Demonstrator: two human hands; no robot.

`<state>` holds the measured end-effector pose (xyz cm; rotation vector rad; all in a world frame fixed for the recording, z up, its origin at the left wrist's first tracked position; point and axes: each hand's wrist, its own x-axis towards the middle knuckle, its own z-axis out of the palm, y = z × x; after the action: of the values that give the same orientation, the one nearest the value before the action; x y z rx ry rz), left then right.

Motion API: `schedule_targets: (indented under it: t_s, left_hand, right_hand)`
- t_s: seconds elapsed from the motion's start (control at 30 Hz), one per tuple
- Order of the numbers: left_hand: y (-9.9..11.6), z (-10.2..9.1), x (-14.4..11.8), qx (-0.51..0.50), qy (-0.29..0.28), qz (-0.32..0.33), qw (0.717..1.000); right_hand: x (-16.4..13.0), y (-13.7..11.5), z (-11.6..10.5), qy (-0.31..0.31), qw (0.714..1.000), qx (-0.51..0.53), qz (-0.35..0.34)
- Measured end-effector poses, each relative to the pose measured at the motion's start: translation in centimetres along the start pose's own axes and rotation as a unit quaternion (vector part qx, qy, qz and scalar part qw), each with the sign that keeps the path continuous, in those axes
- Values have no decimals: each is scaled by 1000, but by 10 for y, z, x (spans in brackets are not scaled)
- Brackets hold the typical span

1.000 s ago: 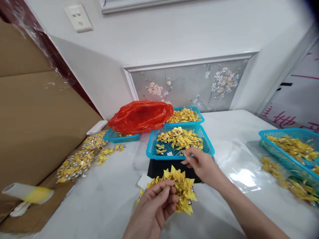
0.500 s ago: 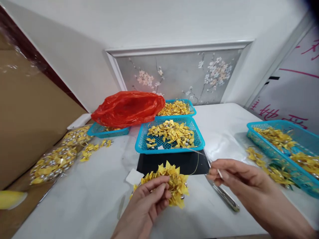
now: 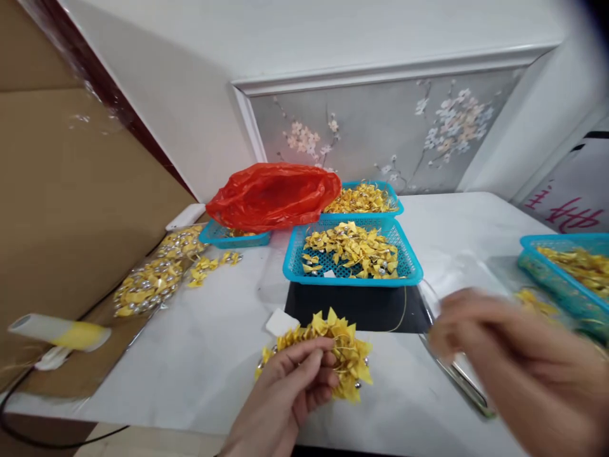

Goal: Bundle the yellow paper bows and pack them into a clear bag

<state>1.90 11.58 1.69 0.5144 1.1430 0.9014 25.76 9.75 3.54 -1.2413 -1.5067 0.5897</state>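
Observation:
My left hand point(image 3: 292, 387) is closed in a pinch on a garland of pointed yellow ribbon bows with silver beads point(image 3: 349, 362), low over the white table. A thin cord point(image 3: 404, 311) loops from near the garland up to the front rim of the middle blue basket point(image 3: 352, 281). My right hand point(image 3: 499, 349) is smeared by motion at the right, its fingers drawn together, with a pale strand leading to them; the fingertips are unclear. Partly under that hand lies a metal-handled tool point(image 3: 469, 384). A white square piece point(image 3: 281, 322) touches the garland's far left side.
More blue baskets of yellow bows stand at the back point(image 3: 398, 206), left point(image 3: 228, 242) and right point(image 3: 547, 240). A red plastic bag point(image 3: 273, 197) covers part of the left one. Bagged bead garlands point(image 3: 150, 279) lie left. Under the middle basket is a black mat point(image 3: 356, 311).
The view has swung left, shifting everything rightward in it. My right hand has moved quickly and blurred; the white bit between its fingers no longer shows. My left hand keeps its pinch on the garland.

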Motion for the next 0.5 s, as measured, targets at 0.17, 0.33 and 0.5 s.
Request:
schedule_targets:
  t_s: [0.17,0.33,0.5]
  left_hand:
    - [-8,-2,2,-13,-31,9,999]
    - [-12,-2,1,23,-8,9,1000]
    - [-18,-4,4,37,13,3,999]
  right_hand:
    - [-15,10,74,-126,990,8,-60]
    - [-29,21,84,-107,988,-94,-62]
    - [-29,20,91,-140,981,-116,-73]
